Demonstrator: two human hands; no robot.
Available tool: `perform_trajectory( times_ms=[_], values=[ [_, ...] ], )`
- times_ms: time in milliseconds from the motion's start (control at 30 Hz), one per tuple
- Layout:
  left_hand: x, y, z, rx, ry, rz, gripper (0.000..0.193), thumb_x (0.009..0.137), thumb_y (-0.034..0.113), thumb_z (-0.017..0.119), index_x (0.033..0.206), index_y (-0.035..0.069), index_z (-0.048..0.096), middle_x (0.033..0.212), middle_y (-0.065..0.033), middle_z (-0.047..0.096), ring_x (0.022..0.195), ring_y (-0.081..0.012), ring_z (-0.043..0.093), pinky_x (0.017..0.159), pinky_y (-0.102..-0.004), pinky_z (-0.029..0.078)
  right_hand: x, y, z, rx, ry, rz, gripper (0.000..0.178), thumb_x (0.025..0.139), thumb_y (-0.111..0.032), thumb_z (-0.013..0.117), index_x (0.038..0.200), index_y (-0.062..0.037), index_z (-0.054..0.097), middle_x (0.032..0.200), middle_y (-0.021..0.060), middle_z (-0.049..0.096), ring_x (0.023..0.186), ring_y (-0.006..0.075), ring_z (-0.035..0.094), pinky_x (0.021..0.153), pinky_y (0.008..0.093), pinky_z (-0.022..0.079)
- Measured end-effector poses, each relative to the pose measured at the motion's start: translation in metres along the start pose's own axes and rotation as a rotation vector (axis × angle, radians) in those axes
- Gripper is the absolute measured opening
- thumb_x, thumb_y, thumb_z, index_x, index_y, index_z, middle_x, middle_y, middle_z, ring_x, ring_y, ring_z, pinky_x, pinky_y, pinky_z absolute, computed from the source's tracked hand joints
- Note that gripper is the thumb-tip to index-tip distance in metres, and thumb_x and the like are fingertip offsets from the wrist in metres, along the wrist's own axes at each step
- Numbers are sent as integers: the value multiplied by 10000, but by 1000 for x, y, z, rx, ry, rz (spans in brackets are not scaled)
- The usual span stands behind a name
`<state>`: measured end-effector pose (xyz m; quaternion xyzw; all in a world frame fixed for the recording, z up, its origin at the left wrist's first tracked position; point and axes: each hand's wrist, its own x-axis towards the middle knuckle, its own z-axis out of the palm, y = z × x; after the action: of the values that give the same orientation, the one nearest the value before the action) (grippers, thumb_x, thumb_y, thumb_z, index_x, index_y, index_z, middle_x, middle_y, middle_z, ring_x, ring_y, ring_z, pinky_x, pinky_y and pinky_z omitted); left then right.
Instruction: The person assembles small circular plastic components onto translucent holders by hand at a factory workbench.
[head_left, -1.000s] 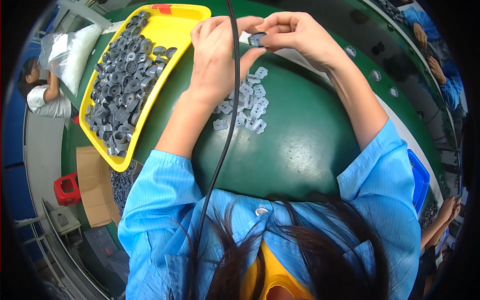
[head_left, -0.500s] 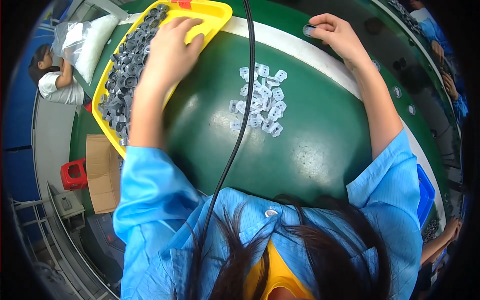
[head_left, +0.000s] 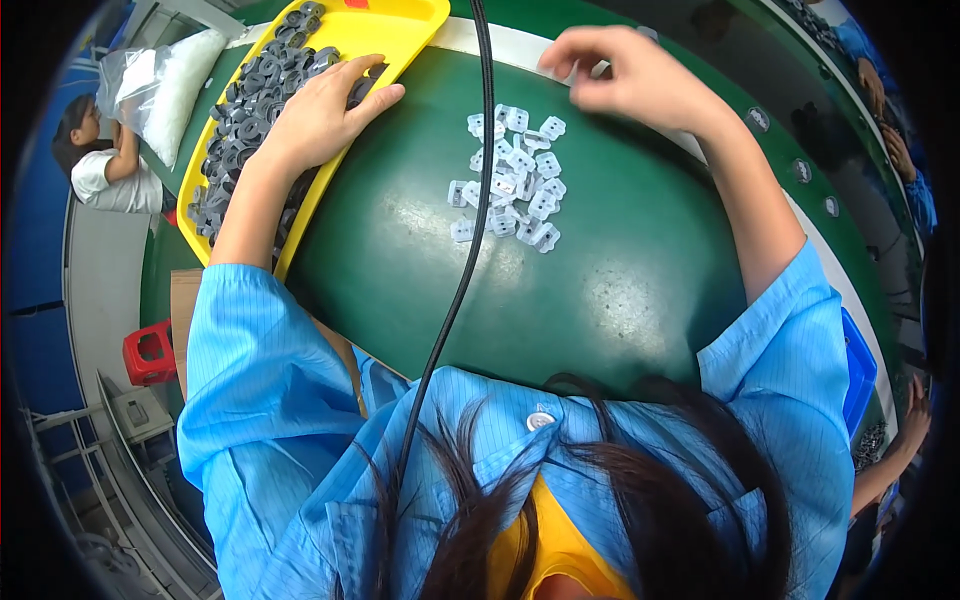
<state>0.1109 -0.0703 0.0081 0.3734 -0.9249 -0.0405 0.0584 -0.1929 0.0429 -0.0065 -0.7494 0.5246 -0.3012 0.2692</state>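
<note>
My left hand (head_left: 325,112) is over the near right side of a yellow tray (head_left: 410,25), thumb and forefinger spread. Dark grey round plastic parts (head_left: 262,105) fill much of the tray, some showing between those fingers. At the far right, my right hand (head_left: 625,78) hovers over the table's white edge strip, slightly blurred, its fingers bent and apart with nothing visible in them. Just beyond it a small round part (head_left: 648,33) lies on the dark green belt, partly hidden. Between my hands, a loose pile of translucent clip-like plastic pieces (head_left: 515,180) lies on the green table (head_left: 590,290).
A black cable (head_left: 462,270) hangs across the view in front of the pile. Several round parts (head_left: 802,170) sit along the belt at right. A blue bin (head_left: 858,370) stands by my right elbow. Other people's hands (head_left: 897,150) show at the far right.
My right hand has moved left and let go of the round grey part. My left hand has come lower, nearer the parts in the tray. The head view has shifted slightly.
</note>
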Motion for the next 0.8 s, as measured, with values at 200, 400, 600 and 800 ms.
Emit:
perform_trajectory(
  times_ms=[200,400,600,800],
  values=[
    [12,18,-2,-178,59,-179,491,860,448,573,1128,36,590,1088,-181,607,1000,-317,587,879,-385,449,-7,-3,16,-202,-73,-73,242,747,-29,590,986,-43,623,916,94,543,863,230,558,769,331,476],
    [16,14,19,-160,252,-22,264,881,280,577,1016,56,616,959,-150,585,904,-319,589,810,-390,464,-2,12,4,-66,148,16,246,803,-73,577,1035,-25,642,934,82,631,826,155,597,740,283,481],
    [9,-4,8,233,257,15,336,908,400,512,1109,148,609,1163,-85,527,1127,-279,493,962,-485,330,-6,-3,14,-221,218,145,228,813,-197,616,907,7,661,811,124,652,767,236,625,726,344,496],
    [-8,-23,7,227,127,77,350,874,227,553,1210,135,526,1292,-101,461,1222,-299,418,990,-364,359,-9,-6,27,-309,253,24,209,758,-200,680,848,-14,651,850,138,639,795,294,618,726,392,493]
  ],
)
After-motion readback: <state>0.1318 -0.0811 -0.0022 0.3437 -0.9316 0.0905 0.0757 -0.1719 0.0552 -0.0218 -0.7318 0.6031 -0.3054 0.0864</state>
